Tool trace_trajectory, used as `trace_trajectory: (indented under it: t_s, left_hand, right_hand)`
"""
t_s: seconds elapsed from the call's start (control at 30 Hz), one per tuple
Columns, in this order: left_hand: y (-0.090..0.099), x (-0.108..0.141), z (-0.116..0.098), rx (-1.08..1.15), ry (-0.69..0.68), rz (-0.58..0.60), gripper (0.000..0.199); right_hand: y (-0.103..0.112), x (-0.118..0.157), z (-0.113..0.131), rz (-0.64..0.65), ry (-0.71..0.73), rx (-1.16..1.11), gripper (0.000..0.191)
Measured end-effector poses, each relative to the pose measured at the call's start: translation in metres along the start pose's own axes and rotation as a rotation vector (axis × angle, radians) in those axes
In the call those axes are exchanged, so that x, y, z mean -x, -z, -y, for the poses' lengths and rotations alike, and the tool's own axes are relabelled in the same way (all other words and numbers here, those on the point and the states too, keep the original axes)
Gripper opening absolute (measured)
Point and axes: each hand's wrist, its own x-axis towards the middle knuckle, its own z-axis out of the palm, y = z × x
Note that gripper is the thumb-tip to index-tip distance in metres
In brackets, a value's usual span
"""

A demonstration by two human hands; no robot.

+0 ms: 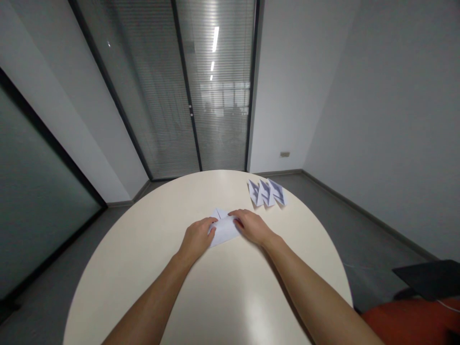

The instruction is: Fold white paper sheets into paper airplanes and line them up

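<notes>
A partly folded sheet of white paper (223, 231) lies on the round table in front of me, with a pointed, creased flap at its far edge. My left hand (197, 235) grips its left end, thumb on the near face and fingers curled over the far side. At the right end, my right hand (251, 226) holds the paper the same way, its fingers bent over the top edge. Both hands rest low, close to the tabletop. Some of the fingertips are hidden behind the paper.
Three folded white paper boats (266, 193) stand in a row at the table's far right. The cream round table (143, 268) fills the foreground. To the lower right are a red chair (406, 323) and a dark flat object (429, 278). Glass panels with blinds (223, 129) stand beyond.
</notes>
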Motion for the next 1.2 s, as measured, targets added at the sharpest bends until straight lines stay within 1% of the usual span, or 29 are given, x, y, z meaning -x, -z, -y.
trace_trajectory:
  t_s: [0.1, 0.17, 0.23, 0.3, 0.37, 0.43, 0.5, 0.57, 0.67, 0.83, 0.9, 1.1, 1.2]
  left_hand:
    - [0.0, 0.0, -0.001, -0.002, 0.002, 0.008, 0.031]
    - [0.0, 0.0, -0.002, -0.015, 0.004, 0.01, 0.032]
    - [-0.001, 0.0, -0.003, -0.035, 0.006, 0.005, 0.032]
    - [-0.001, -0.001, -0.003, -0.061, -0.002, -0.007, 0.031]
    - [-0.001, -0.003, -0.002, -0.088, -0.019, -0.027, 0.029]
    - [-0.001, -0.005, -0.001, -0.106, -0.036, -0.055, 0.027]
    - [0.0, -0.007, 0.0, -0.116, -0.045, -0.081, 0.025]
    - [0.001, -0.007, 0.0, -0.126, -0.034, -0.1, 0.025]
    - [0.003, -0.006, 0.0, -0.15, -0.016, -0.1, 0.027]
    - [0.004, -0.004, -0.004, -0.189, -0.054, 0.032, 0.032]
    - [0.004, -0.003, -0.007, -0.214, -0.046, 0.044, 0.032]
    - [0.006, 0.0, -0.019, -0.258, -0.021, 0.026, 0.029]
    - [0.005, 0.002, -0.021, -0.248, -0.014, -0.007, 0.033]
  right_hand:
    - [0.001, -0.001, 0.0, -0.014, 0.023, 0.024, 0.038]
    - [0.002, -0.002, 0.002, -0.047, 0.046, 0.078, 0.04]
    - [0.004, -0.003, 0.007, -0.089, 0.061, 0.138, 0.041]
    - [0.005, -0.003, 0.014, -0.097, 0.082, 0.147, 0.037]
    - [0.004, -0.002, 0.023, -0.037, 0.144, 0.073, 0.034]
    - [0.0, -0.001, 0.03, 0.036, 0.23, 0.013, 0.036]
    - [-0.005, 0.001, 0.033, 0.098, 0.253, -0.006, 0.039]
    - [-0.01, 0.003, 0.032, 0.125, 0.206, -0.006, 0.048]
    - [-0.013, 0.005, 0.026, 0.168, 0.125, -0.011, 0.054]
    - [-0.008, 0.006, 0.021, 0.222, 0.025, -0.002, 0.061]
    - [-0.007, 0.007, 0.02, 0.23, -0.009, 0.005, 0.064]
    - [-0.009, 0.007, 0.015, 0.186, -0.105, 0.093, 0.065]
    - [-0.006, 0.007, 0.014, 0.121, -0.064, 0.117, 0.059]
